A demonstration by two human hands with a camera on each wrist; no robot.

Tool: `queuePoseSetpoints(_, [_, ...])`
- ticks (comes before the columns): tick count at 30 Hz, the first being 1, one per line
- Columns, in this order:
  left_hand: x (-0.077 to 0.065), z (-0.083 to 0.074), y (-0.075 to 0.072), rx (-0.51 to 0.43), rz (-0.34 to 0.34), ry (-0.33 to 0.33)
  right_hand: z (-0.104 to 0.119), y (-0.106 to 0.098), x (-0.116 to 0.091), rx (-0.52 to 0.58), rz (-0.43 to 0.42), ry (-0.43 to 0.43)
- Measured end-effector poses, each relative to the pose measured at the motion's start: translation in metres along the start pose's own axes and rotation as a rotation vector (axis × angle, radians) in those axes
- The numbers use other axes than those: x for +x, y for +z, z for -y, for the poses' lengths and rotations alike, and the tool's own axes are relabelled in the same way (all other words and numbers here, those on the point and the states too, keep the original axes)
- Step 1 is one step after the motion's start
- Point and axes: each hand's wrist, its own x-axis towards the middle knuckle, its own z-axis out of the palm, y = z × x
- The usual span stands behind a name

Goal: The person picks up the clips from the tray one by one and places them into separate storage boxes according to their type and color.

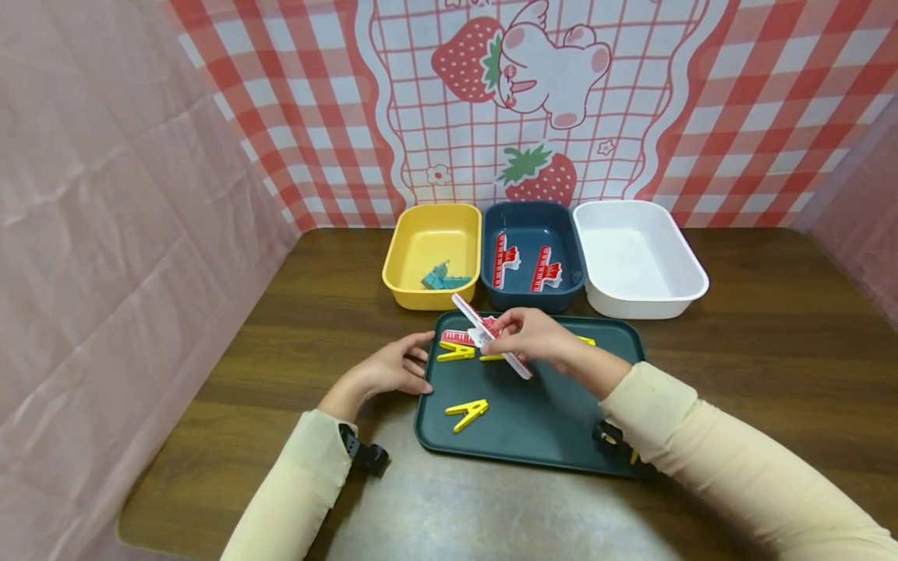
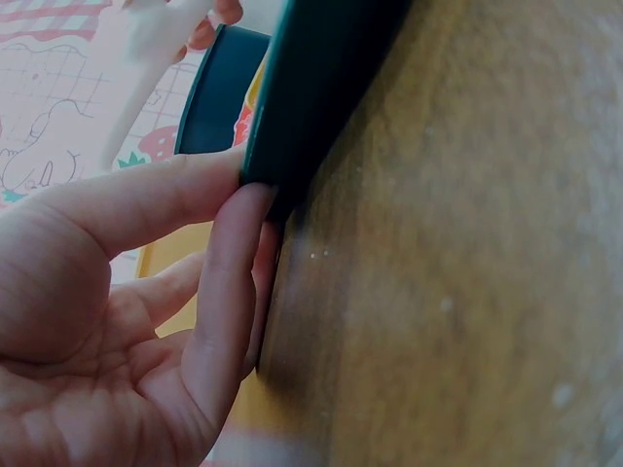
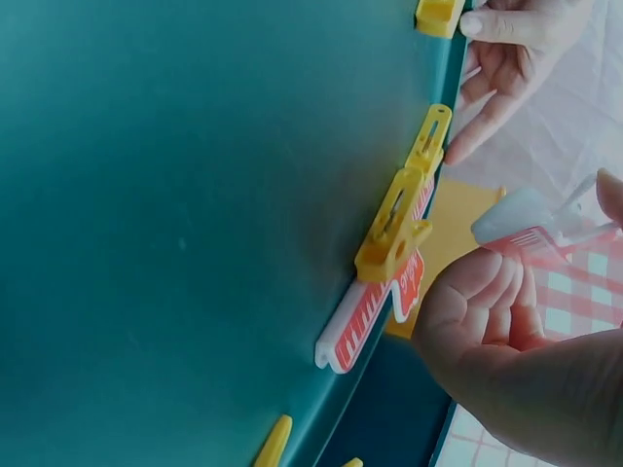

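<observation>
My right hand (image 1: pixel 536 339) pinches a long red-and-white clip (image 1: pixel 464 310) above the dark green tray (image 1: pixel 540 428). That clip (image 3: pixel 526 236) is tilted and clear of the tray in the right wrist view. My left hand (image 1: pixel 389 366) rests at the tray's left rim, its thumb and fingers spread along the edge; the left wrist view shows fingertips touching the rim. On the tray, another red-and-white clip (image 3: pixel 352 329) lies near the far edge, with yellow clothespins (image 3: pixel 389 229) over or beside it. A separate yellow clothespin (image 1: pixel 468 413) lies toward the near left.
Behind the tray stand a yellow bin (image 1: pixel 407 292) holding teal clips (image 1: pixel 443 278), a dark blue bin (image 1: pixel 494 296) with two red-and-white clips (image 1: pixel 545 269), and a white bin (image 1: pixel 634 304). My right forearm covers part of the tray's right side, where more yellow pieces peek out.
</observation>
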Motion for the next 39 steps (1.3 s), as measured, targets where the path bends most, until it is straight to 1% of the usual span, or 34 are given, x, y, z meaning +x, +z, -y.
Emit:
queuePoseSetpoints(4, [0.000,0.000,0.000,-0.001,-0.003,-0.003,0.004,-0.005,0.003,0.004,-0.039,0.008])
queuePoseSetpoints(10, [0.000,-0.001,0.000,-0.007,-0.003,-0.026,0.009,-0.011,0.007,0.001,-0.093,0.021])
queuePoseSetpoints(18, [0.000,-0.001,-0.001,-0.008,0.006,-0.022,0.013,-0.022,0.013,-0.001,-0.142,0.021])
queuePoseSetpoints(21, [0.000,0.000,-0.001,-0.011,0.005,-0.018,0.015,-0.026,0.016,0.003,-0.177,0.028])
queuePoseSetpoints(31, [-0.001,-0.001,0.000,-0.029,0.011,0.005,0.018,-0.043,0.027,0.086,-0.320,0.054])
queuePoseSetpoints(39, [-0.001,-0.002,0.000,-0.023,0.008,-0.005,0.017,-0.059,0.038,0.140,-0.420,0.079])
